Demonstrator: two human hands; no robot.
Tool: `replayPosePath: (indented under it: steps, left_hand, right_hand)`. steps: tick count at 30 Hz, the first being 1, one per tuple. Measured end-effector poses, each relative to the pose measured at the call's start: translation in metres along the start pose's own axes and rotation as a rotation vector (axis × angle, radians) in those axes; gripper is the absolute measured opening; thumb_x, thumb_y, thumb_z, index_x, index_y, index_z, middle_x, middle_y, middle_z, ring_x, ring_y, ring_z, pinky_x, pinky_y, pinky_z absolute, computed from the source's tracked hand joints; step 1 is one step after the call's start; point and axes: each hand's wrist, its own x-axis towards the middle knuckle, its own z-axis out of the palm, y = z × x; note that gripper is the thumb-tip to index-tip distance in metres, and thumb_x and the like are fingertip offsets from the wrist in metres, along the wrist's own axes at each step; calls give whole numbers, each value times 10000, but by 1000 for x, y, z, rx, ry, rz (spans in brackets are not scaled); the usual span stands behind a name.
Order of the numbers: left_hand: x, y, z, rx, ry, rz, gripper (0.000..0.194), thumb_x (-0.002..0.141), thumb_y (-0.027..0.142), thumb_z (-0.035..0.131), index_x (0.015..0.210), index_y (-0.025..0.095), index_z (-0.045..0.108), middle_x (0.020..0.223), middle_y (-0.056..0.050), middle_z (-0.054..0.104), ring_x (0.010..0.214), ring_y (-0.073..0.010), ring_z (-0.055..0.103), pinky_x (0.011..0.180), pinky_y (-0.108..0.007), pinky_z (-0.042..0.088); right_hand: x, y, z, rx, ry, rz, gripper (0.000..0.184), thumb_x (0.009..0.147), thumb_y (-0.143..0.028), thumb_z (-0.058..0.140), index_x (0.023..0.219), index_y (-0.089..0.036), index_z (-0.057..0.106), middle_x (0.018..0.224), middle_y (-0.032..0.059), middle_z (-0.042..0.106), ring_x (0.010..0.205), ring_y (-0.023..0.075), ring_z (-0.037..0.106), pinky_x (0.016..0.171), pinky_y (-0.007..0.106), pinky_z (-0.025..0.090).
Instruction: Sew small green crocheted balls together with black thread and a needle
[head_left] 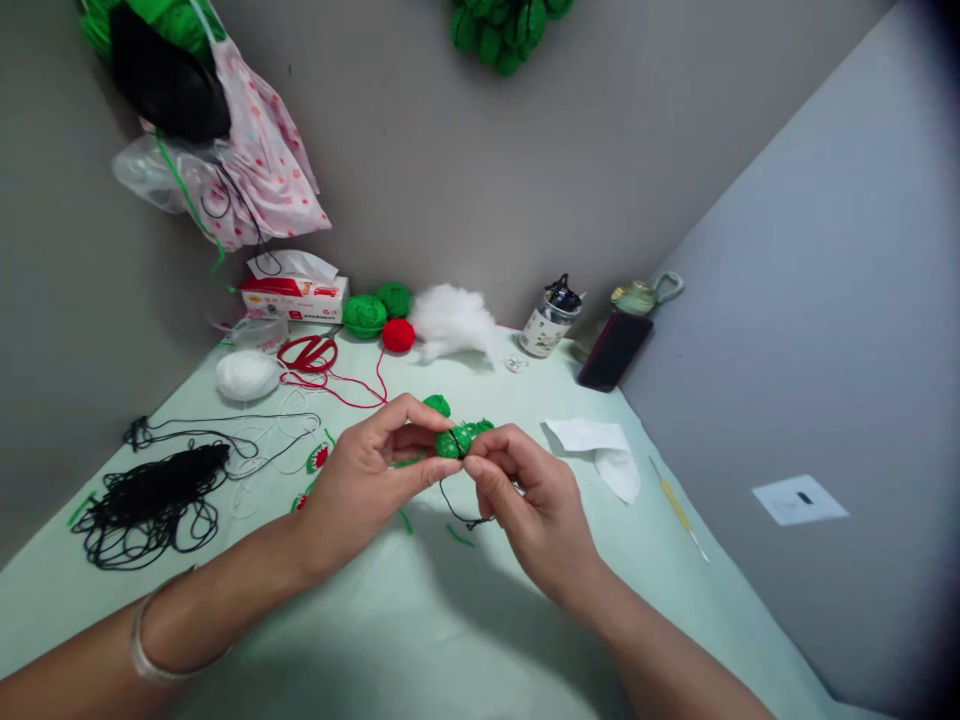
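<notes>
A small green crocheted piece [456,438] is held above the pale green table [420,640]. My left hand [367,480] pinches it from the left with thumb and fingers closed on it. My right hand [525,505] is closed at its right side, pinching a black thread [457,510] that hangs in a loop below the piece. Whether a needle is in those fingers cannot be seen. A silver bangle [154,640] sits on my left wrist.
A tangle of black yarn [150,500] lies at the left. Behind are a white yarn ball [246,375], red scissors [309,352], green yarn balls [365,315], a red ball [398,335], white stuffing [452,320], a tissue box [294,295], a jar [550,320], a phone [615,350], a crochet hook [677,507].
</notes>
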Motion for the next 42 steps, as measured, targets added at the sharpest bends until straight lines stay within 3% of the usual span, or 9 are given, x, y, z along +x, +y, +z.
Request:
replayPosePath:
  steps: [6,15,21,24,27,32,34,38,42]
  left_hand:
    - [3,0,-3,24,14,108,185,793,184,766,943,213,662,922,-5,621,891,-150,626,814,-279,537]
    - [3,-18,-5,202,-79,187,157,854,165,692,991,233,657,998,-24,595,986,-180,589,888,-324,466]
    - [5,-19,-5,266,-154,174,169,879,166,663,1041,212,657,1023,-38,623,997,-181,595,897,-324,466]
    - [7,-20,-6,297,-209,190,169,870,162,684,1031,209,669,991,-30,634,956,-173,600,861,-312,471]
    - [8,-20,-6,322,-279,194,162,864,166,701,1021,198,681,990,-31,648,939,-167,606,860,-312,471]
    - [10,-17,-11,286,-364,92,190,873,227,713,1060,194,695,1024,-43,650,936,-169,614,882,-321,477]
    - [12,-15,-14,301,-390,71,195,877,254,710,1064,196,702,1031,-46,648,938,-173,614,876,-323,477]
    - [15,-11,-20,349,-434,41,175,872,274,707,1035,211,714,1020,-37,648,924,-172,604,858,-318,478]
    - [15,-7,-21,333,-455,-76,173,859,283,708,1022,225,709,957,-13,644,835,-151,592,777,-287,481]
  right_hand:
    - [13,0,-10,52,-91,16,132,943,-288,592,879,-196,663,767,5,620,638,110,558,579,230,460]
    - [13,1,-9,303,-227,154,109,972,-309,546,977,-216,488,764,3,659,726,149,646,700,298,539]
    - [11,6,-10,-222,-16,-153,111,959,-211,554,876,-202,628,855,25,634,717,123,562,652,270,436]
    - [16,9,-13,-78,122,-213,104,893,-170,625,797,-196,656,868,27,633,733,125,568,626,259,438]
    - [21,4,-25,245,239,-99,115,882,-227,649,772,-203,626,882,12,673,599,90,537,518,230,414]
    - [27,-12,-60,595,65,208,189,906,-374,650,823,-231,559,582,-66,559,396,76,459,398,209,369]
    - [30,-12,-85,631,176,143,176,874,-350,709,823,-233,587,552,-81,469,443,75,479,441,207,407]
    - [31,5,-150,599,603,-93,192,873,-233,731,726,-235,607,571,-74,349,497,71,428,538,240,438]
    - [21,25,-196,422,726,-248,214,944,-273,642,731,-287,650,589,-23,419,661,160,554,604,326,453]
